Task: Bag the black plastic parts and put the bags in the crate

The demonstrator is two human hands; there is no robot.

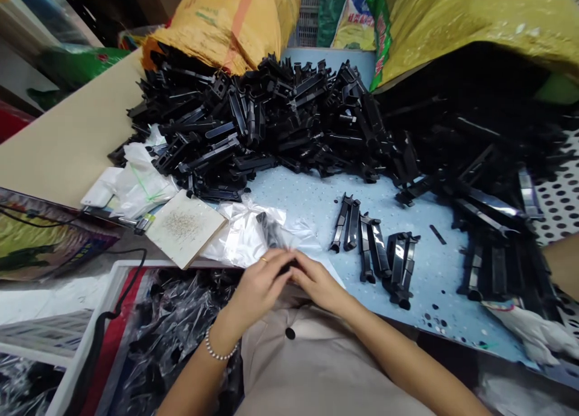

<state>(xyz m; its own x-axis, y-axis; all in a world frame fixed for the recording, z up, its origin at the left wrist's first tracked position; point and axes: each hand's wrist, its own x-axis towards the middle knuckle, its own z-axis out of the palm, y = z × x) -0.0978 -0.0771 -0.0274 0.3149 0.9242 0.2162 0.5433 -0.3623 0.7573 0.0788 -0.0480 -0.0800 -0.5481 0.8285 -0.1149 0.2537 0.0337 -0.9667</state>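
Left hand (259, 289) and right hand (318, 282) curled in around a black plastic part (270, 229)

From far off I see both hands half shut and close together, with the part poking up just ahead of the fingers. Blur hides the grip, so I cannot tell which hand has hold of it. A clear plastic bag (242, 241) lies just ahead of the hands. A big heap of black parts (253, 120) sits well ahead of them. A short row of black parts (373, 250) lies to the right of the right hand. Far right, the heap is too dark to see each part.
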